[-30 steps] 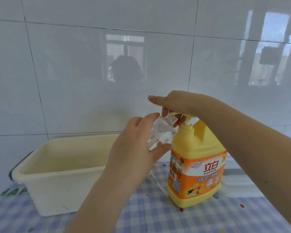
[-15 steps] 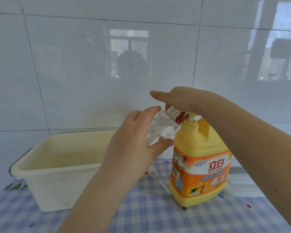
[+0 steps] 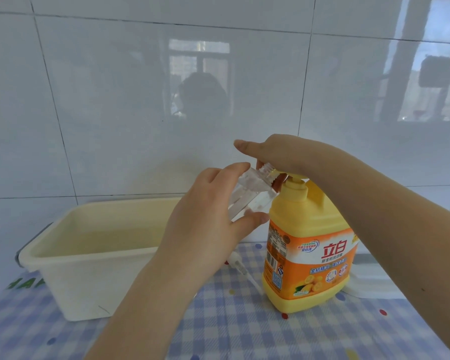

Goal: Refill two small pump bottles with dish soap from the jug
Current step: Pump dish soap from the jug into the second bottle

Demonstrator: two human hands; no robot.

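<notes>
A yellow dish soap jug [image 3: 307,245] with an orange label stands on the checked cloth at centre right. My right hand [image 3: 281,154] lies on top of its yellow pump head, thumb stretched out to the left. My left hand [image 3: 208,224] grips a small clear bottle [image 3: 73,196] tilted, its open threaded neck held right at the jug's pump spout. A white pump top with its tube [image 3: 242,268] lies on the cloth beside the jug's left foot.
A cream plastic tub [image 3: 70,276] stands on the left of the blue checked tablecloth [image 3: 244,333]. A white flat object [image 3: 369,281] lies behind the jug on the right. White glossy wall tiles [image 3: 115,113] rise right behind.
The view has shifted a little; the hands, small bottle and jug keep the same arrangement, with my right hand still on the pump head.
</notes>
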